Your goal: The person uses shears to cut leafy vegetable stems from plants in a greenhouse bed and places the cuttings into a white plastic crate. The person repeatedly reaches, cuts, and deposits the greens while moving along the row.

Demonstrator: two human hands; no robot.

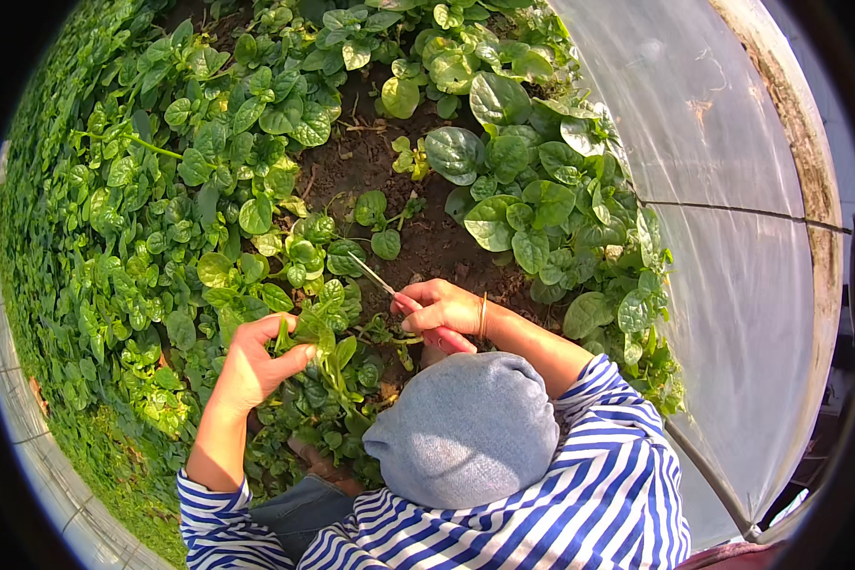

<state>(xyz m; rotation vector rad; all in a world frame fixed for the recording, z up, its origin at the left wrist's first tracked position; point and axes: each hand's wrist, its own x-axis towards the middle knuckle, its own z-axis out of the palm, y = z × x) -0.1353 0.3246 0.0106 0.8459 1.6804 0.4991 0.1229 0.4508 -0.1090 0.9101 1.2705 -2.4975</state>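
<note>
My left hand [256, 367] pinches a cut or bent bunch of green leafy shoots [318, 335] between thumb and fingers; whether the stems are still rooted cannot be told. In my right hand [443, 308] is a pair of scissors [370, 273] with red handles and slim metal blades pointing up and left. The blade tips lie over a leaf of the low plants. Broad-leaved greens resembling Malabar spinach [303, 253] grow around both hands. Brown soil [427, 249] shows just beyond the scissors.
Dense greens [114, 235] spread along the left. Another leafy row [534, 206] borders translucent plastic sheeting [727, 285] on the right, crossed by thin dark rods. A rounded, cap-like denim shape [463, 431] and blue-and-white striped clothing [513, 527] fill the lower middle.
</note>
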